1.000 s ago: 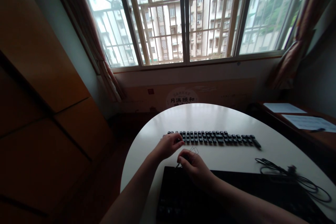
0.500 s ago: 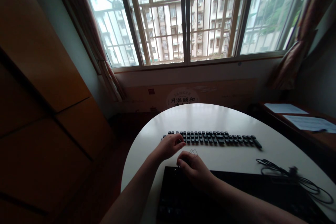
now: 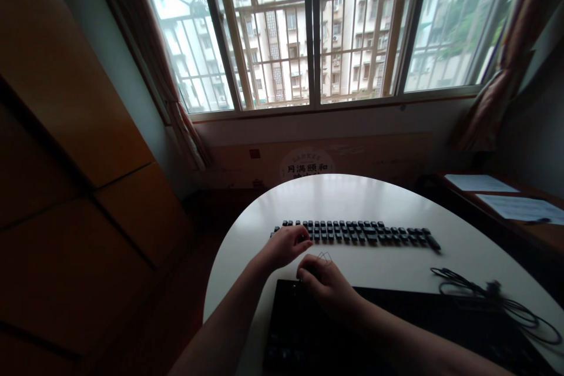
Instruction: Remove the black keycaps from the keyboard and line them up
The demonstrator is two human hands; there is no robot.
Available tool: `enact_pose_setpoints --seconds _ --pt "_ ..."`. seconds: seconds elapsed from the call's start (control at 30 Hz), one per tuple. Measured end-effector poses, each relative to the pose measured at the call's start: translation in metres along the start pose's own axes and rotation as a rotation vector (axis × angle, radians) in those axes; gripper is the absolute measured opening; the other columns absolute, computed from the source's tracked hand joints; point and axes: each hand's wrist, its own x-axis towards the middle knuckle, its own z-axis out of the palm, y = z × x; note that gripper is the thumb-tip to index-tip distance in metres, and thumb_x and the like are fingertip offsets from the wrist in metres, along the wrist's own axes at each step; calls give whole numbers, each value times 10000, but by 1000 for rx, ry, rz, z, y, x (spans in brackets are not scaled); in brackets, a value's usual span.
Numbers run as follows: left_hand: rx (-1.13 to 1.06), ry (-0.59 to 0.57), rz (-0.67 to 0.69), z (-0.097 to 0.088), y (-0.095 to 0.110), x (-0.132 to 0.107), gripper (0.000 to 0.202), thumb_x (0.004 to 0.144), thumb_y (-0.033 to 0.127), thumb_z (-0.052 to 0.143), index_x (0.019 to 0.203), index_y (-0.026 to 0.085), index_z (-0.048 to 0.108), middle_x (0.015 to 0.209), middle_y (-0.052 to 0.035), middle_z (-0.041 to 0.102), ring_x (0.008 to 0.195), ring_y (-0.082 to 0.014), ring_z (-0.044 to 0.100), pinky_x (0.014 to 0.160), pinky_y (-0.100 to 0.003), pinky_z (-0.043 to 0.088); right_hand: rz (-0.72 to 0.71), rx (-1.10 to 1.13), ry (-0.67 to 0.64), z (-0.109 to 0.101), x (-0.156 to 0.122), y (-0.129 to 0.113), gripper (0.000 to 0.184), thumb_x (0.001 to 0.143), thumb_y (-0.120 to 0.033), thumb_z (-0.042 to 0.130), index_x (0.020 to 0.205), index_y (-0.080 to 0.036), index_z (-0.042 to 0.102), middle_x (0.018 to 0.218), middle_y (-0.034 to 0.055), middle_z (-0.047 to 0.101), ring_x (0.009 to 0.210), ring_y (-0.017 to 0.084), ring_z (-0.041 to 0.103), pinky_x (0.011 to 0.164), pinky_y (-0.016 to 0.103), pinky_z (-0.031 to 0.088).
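Loose black keycaps point(image 3: 348, 232) stand in rows on the white round table. My left hand point(image 3: 288, 242) rests at the left end of these rows, its fingers curled together; whatever they may hold is hidden. Closer to me lies a black keyboard point(image 3: 317, 341), dark enough that its surface is hard to read. Over its top left corner, my right hand point(image 3: 328, 285) is closed around a wire keycap puller point(image 3: 325, 257), whose thin bent wires stick out above the knuckles. The fingertips of that hand are close to the keyboard's upper edge.
A coiled black cable point(image 3: 489, 289) lies on the right of the table point(image 3: 247, 229). Beyond the table's right edge, a brown desk holds paper sheets point(image 3: 520, 207) and a pen. Wooden cabinets point(image 3: 132, 211) stand on the left, and a barred window is ahead.
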Motion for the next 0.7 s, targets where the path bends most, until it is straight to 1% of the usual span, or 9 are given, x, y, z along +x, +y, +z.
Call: enact_pose_setpoints --seconds 0.4,0.7 --pt "17 -22 21 4 -2 0 130 870 315 622 876 197 676 802 -5 673 736 -159 597 647 -244 409 8 -26 -20 1 -1 1 122 896 -235 538 812 -182 610 722 11 603 704 175 567 703 292 449" --pt "22 -61 17 1 3 -1 138 879 318 613 897 201 683 821 -7 686 744 -164 604 661 -249 414 0 -61 -44 2 0 3 96 883 -207 547 823 -185 619 707 -3 606 671 161 558 680 277 437"
